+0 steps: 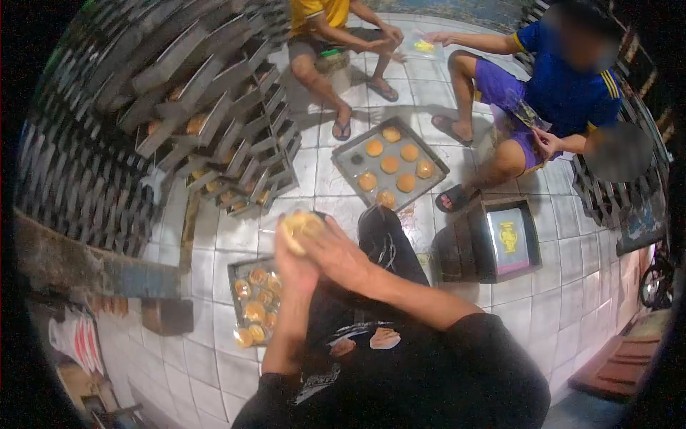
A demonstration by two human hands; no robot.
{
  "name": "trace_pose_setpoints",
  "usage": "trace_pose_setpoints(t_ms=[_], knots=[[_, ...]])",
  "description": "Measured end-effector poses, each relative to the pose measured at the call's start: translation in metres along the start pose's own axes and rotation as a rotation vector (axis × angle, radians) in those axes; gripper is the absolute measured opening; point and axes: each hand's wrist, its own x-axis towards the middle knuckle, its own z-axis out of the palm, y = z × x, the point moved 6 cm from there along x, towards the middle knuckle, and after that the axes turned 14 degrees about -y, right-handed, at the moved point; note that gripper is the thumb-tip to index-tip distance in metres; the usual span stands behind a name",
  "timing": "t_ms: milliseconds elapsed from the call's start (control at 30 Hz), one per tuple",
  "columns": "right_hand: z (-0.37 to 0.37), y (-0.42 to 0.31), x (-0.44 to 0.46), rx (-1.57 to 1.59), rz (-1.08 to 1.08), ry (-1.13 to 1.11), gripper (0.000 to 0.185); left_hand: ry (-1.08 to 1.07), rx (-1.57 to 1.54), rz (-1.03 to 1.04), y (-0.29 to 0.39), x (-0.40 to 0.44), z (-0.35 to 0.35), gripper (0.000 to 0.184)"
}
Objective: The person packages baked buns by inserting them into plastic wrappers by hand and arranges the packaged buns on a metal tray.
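Note:
A round golden bun (303, 230), apparently in clear plastic, sits between my two hands above my lap. My left hand (291, 263) is pressed along its left side, fingers pointing up. From the right, my right hand (341, 256) closes over it; both hands are slightly blurred. Below and left of them, a dark tray (234, 272) contains several buns in clear wrappers. Beyond my knees, a metal baking tray (346, 174) on the floor carries several bare golden buns (389, 164), and a plastic-wrapped bun (386, 199) lies at its near corner.
Racks of stacked trays (250, 136) stand at the left. An open box (486, 243) with a yellow-printed plastic sheet is on the tiled floor at right. Opposite me sit a person in yellow (325, 21) and a person in blue (572, 93), who holds a small plastic packet (423, 46).

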Motion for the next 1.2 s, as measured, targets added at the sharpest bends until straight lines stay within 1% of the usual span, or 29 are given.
trace_pose_setpoints(t_ms=[33, 67, 100, 167, 200, 233, 300, 333, 367, 400, 433, 467, 500, 567, 633, 667, 700, 767, 800, 867, 900, 933, 967, 1000, 1033, 1067, 1100, 1133, 1200], knots=[[0.007, 0.010, 0.003, 0.046, 0.034, -0.039, 0.055, 0.086, 0.086, -0.014, -0.015, 0.003, -0.009, 0.046], [0.021, 0.023, 0.001, -0.042, 0.067, -0.041, 0.046, 0.173, 0.169, -0.025, -0.027, 0.005, -0.016, 0.048], [0.011, 0.017, 0.007, -0.036, 0.045, -0.066, 0.046, 0.192, 0.158, 0.001, -0.030, 0.008, -0.019, 0.048], [-0.008, 0.002, 0.009, 0.038, -0.046, -0.157, 0.034, 0.190, 0.059, 0.066, -0.025, 0.010, -0.025, 0.056], [-0.014, -0.005, 0.005, 0.067, -0.125, -0.054, 0.021, 0.263, 0.017, 0.029, -0.016, 0.010, -0.018, 0.068], [-0.015, -0.011, 0.001, 0.084, -0.145, -0.075, 0.021, 0.286, 0.014, 0.054, -0.008, 0.013, -0.021, 0.068], [-0.005, -0.010, -0.008, 0.327, 0.080, -0.263, 0.015, 0.243, -0.246, -0.009, -0.009, 0.020, -0.024, 0.072], [0.005, -0.008, -0.010, 0.271, 0.031, -0.235, 0.013, 0.267, -0.256, 0.020, -0.009, 0.023, -0.028, 0.072], [0.009, -0.010, -0.013, 0.284, 0.018, -0.262, 0.013, 0.248, -0.187, -0.049, -0.015, 0.028, -0.030, 0.073], [0.018, -0.015, -0.016, 0.488, -0.019, -0.404, 0.012, 0.227, -0.119, -0.123, -0.018, 0.030, -0.036, 0.074], [0.024, -0.023, -0.017, 0.686, -0.057, -0.543, 0.011, 0.241, -0.124, -0.104, -0.013, 0.032, -0.045, 0.074], [0.018, -0.058, -0.024, 1.121, -0.223, -0.756, 0.013, 0.213, -0.127, -0.055, -0.005, 0.036, -0.053, 0.072], [0.019, -0.084, -0.041, 1.484, -0.136, -1.158, 0.015, 0.187, -0.129, -0.014, 0.003, 0.036, -0.057, 0.071], [0.008, -0.083, -0.033, 1.259, -0.443, -0.771, 0.010, 0.134, -0.129, 0.029, 0.023, 0.033, -0.060, 0.069], [0.016, -0.015, -0.025, 0.926, 0.165, -0.375, 0.013, 0.203, -0.169, 0.066, 0.031, 0.025, -0.058, 0.068], [-0.002, -0.012, -0.009, 0.729, 0.125, -0.182, 0.013, 0.187, -0.201, 0.052, 0.024, 0.022, -0.054, 0.069], [0.008, -0.003, -0.006, 0.893, 0.190, -0.188, 0.013, 0.187, -0.203, 0.061, 0.018, 0.027, -0.052, 0.069], [0.021, -0.011, 0.007, 0.521, -0.051, -0.255, 0.015, 0.238, -0.170, -0.062, -0.004, 0.028, -0.054, 0.069], [0.019, -0.013, 0.001, 0.519, -0.042, -0.257, 0.015, 0.210, -0.160, -0.106, -0.010, 0.031, -0.055, 0.068], [0.026, -0.013, -0.014, 1.052, 0.318, -0.597, 0.023, 0.151, -0.188, -0.081, -0.006, 0.036, -0.057, 0.067], [0.010, -0.040, -0.022, 1.505, 0.163, -0.725, 0.030, 0.108, -0.206, -0.059, 0.003, 0.034, -0.058, 0.066], [0.002, -0.051, -0.024, 1.545, -0.014, -0.750, 0.029, 0.166, -0.234, 0.002, 0.014, 0.033, -0.067, 0.064], [-0.006, -0.060, -0.027, 1.575, -0.195, -0.763, 0.027, 0.174, -0.236, 0.001, 0.023, 0.023, -0.064, 0.064], [0.003, -0.030, -0.032, 1.366, 0.117, -0.635, 0.019, 0.220, -0.172, -0.005, 0.034, 0.012, -0.056, 0.063], [0.015, 0.007, -0.030, 1.063, 0.290, -0.328, 0.024, 0.262, -0.110, -0.010, 0.039, 0.005, -0.047, 0.062], [-0.009, 0.005, -0.018, 0.487, 0.188, -0.098, 0.032, 0.184, -0.127, -0.059, 0.029, -0.005, -0.032, 0.059], [-0.031, -0.011, -0.011, -0.091, 0.073, 0.123, 0.040, 0.126, -0.145, -0.197, 0.020, -0.020, -0.002, 0.057], [-0.033, -0.018, -0.011, 0.017, 0.012, 0.129, 0.040, 0.142, -0.137, -0.247, 0.014, -0.024, -0.002, 0.055], [-0.025, -0.020, -0.012, 0.045, 0.043, 0.054, 0.036, 0.180, -0.133, -0.322, 0.008, -0.034, -0.010, 0.052]])
